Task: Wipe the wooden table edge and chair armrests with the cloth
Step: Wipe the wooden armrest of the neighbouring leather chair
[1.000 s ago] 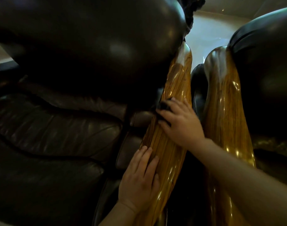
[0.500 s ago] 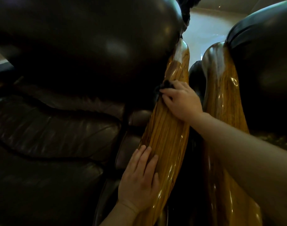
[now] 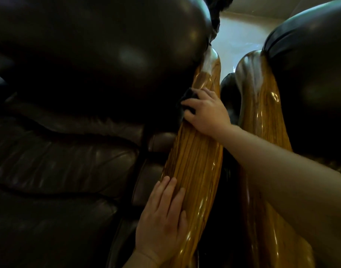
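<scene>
Now wiping the armrest [image 3: 192, 167].
Right hand [image 3: 206, 111] pinching cloth [image 3: 188, 97]; left hand [image 3: 161, 223] spread flat, bracing; next, probably further strokes along the wood.

Right hand [image 3: 206, 111] reached forward, fingers curled in a grip; left hand [image 3: 161, 223] lay flat, fingers extended.

Glossy wooden armrest [image 3: 192, 163] bears, seemingly, a dark cloth [image 3: 187, 98].

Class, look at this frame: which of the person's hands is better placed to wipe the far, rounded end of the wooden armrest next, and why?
Right. The right hand holds the dark cloth against the wooden armrest, nearer its far end. The left hand lies flat and empty on the near part.
</scene>
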A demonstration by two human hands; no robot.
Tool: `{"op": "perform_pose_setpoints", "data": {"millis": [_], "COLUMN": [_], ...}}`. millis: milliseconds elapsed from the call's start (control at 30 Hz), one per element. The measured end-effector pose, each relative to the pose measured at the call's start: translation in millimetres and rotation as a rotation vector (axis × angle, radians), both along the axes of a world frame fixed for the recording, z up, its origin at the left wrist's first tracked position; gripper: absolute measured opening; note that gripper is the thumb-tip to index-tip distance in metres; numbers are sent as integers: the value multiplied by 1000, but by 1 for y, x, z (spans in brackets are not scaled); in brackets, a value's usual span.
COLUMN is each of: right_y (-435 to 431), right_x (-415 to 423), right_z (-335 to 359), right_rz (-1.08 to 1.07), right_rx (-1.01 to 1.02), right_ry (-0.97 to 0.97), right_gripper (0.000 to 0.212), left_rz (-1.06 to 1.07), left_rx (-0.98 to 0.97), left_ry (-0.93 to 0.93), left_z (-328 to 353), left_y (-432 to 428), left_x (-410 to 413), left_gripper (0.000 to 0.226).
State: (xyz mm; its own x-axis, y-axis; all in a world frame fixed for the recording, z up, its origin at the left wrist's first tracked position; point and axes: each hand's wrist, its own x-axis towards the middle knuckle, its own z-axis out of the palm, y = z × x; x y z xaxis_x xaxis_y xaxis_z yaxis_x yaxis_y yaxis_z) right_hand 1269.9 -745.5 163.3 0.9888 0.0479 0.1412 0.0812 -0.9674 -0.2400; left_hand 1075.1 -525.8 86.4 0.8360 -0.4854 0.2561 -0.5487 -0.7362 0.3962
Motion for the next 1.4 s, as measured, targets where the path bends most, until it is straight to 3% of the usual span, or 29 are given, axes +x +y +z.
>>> {"op": "perform_pose_setpoints", "data": {"millis": [167, 300, 367, 533, 633, 700, 867, 933, 1033, 1200, 1333, 1400], "right_y": [-9, -27, -24, 25, 44, 24, 17, 41, 79, 115, 104, 80], "right_x": [63, 76, 55, -83, -158, -157, -83, -96, -161, -264, -275, -260], "right_z": [-11, -2, -1, -17, -29, -27, 0, -3, -23, -69, -76, -65], "right_rz": [-191, -443, -467, -250, 135, 327, -82, -54, 224, 608, 901, 938], "right_rx": [-33, 233, 303, 209, 54, -10, 56, -29, -140, -104, -234, -237], "right_ry": [9, 18, 21, -117, -78, -27, -34, -50, -54, 47, 65, 45], "right_gripper": [49, 50, 51, 41, 33, 31, 39, 40, 38, 26, 24, 23], "left_rz": [-4, -9, -5, -13, -21, -18, 9, 1, -22, 2, -15, 25], "left_rx": [-6, -18, -5, 8, 7, 15, 32, 46, 49, -18, -71, -115], "left_ry": [-61, -75, -58, -25, -12, -4, 27, 47, 65, 47, 53, 63], "left_z": [-7, -7, -6, -3, -3, -4, 8, 14, 13, 8, 16, 22], "left_y": [0, -1, -1, -1, -1, 0, -4, 4, 37, 98, 96, 88], "left_x": [3, 5, 3, 1, 3, 3, 1, -6, -33, -63, -62, -57], "left_gripper": [44, 44, 45, 46, 46, 46, 45, 45, 44, 25, 23, 25]}}
